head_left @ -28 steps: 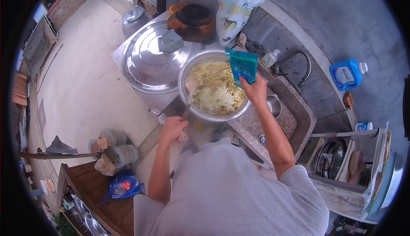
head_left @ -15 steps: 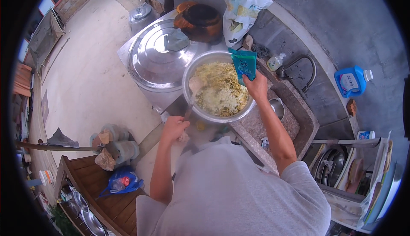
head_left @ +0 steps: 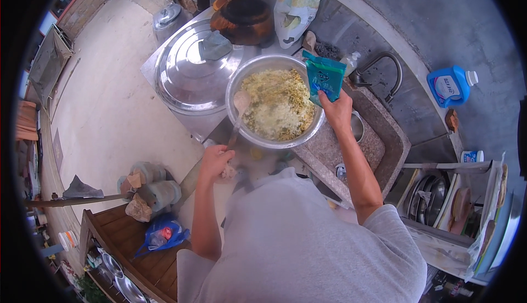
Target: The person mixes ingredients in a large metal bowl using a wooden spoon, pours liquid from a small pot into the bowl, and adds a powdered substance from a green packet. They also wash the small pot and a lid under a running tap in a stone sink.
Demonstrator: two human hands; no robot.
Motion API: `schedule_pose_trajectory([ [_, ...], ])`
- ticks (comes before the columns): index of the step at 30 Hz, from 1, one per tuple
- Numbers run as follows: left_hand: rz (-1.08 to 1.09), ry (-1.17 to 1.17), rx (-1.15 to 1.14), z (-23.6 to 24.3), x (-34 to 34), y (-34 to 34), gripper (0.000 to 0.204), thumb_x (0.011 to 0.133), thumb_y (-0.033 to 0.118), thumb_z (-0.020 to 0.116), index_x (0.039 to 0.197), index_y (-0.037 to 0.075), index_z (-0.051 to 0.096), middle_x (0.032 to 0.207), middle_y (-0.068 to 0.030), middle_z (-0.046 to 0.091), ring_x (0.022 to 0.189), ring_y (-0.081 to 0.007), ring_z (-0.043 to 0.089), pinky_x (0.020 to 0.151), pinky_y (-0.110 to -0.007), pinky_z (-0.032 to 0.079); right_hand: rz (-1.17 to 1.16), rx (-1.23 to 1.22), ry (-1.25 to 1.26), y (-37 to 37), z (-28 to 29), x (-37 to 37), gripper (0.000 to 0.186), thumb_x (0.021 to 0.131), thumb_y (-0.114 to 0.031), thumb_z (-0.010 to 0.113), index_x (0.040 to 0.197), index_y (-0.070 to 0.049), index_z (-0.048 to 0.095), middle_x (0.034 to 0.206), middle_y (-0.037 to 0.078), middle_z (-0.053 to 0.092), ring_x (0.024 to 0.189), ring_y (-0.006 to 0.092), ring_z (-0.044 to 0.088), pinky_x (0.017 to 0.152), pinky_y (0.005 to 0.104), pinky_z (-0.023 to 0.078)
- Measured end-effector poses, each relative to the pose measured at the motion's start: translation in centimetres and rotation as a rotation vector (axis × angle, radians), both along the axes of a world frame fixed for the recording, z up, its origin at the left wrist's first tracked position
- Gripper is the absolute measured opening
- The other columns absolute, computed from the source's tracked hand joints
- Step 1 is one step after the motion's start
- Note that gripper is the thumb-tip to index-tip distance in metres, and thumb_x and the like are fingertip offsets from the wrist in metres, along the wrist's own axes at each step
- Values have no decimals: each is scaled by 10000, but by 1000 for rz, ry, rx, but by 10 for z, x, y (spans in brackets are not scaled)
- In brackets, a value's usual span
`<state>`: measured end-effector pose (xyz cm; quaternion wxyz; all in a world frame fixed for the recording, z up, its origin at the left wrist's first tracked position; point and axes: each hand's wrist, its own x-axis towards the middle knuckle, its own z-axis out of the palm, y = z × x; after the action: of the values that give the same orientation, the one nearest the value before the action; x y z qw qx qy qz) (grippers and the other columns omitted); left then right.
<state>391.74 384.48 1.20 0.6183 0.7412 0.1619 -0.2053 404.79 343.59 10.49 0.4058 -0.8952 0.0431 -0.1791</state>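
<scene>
Left hand (head_left: 216,162): grip wrapped round a brown wooden spoon (head_left: 239,117), head at nine o'clock in the round silver metal basin (head_left: 277,144). Right hand (head_left: 337,108): grip pinching a flat teal packet (head_left: 324,74) at two o'clock; slackening could drop it.

A plain light-grey shirt (head_left: 307,242) of finely flecked cloth is worn. The upper arms are covered by short, loose sleeves (head_left: 395,240) in the same grey; forearms (head_left: 358,166) and hands (head_left: 214,163) are bare.
</scene>
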Motion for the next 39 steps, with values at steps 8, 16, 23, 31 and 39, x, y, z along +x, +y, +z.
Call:
schedule_pose_trajectory([
  [8, -30, -39, -16, -2, 2, 13, 183, 960, 115, 779, 1033, -53, 788, 852, -3, 717, 715, -81, 622, 644, -279, 496, 2, 42, 119, -4, -22, -45, 313, 913, -232, 849, 1141, -22, 808, 967, 224, 816, 897, 380, 811, 801, 461, 599],
  [16, 18, -28, -22, 13, 2, 9, 174, 966, 126, 793, 1013, -41, 786, 828, 9, 703, 712, -74, 610, 644, -271, 486, 82, 157, -40, 50, -10, -29, 309, 922, -237, 848, 1128, -14, 792, 934, 231, 799, 867, 412, 793, 760, 460, 588],
  [23, -28, 5, 5, 16, -3, 19, 332, 930, 212, 790, 1098, -75, 790, 876, -66, 766, 755, -129, 673, 713, -318, 546, 138, 58, 115, 73, -33, -20, 338, 920, -238, 842, 1157, -3, 786, 933, 249, 798, 852, 415, 788, 769, 461, 594],
  [31, -7, 3, 34, 11, -6, 23, 324, 919, 217, 793, 1074, -67, 797, 849, -65, 755, 746, -126, 666, 693, -320, 538, 219, 112, 227, 52, -35, -79, 275, 938, -216, 837, 1157, -52, 808, 960, 188, 820, 871, 340, 808, 786, 448, 598],
  [39, 2, 22, -19, 4, 2, 10, 307, 933, 184, 794, 1095, -77, 794, 865, -55, 753, 758, -122, 666, 692, -307, 535, 120, 192, 185, 14, -24, -95, 357, 903, -293, 848, 1125, -18, 800, 928, 246, 784, 876, 422, 782, 794, 490, 596],
])
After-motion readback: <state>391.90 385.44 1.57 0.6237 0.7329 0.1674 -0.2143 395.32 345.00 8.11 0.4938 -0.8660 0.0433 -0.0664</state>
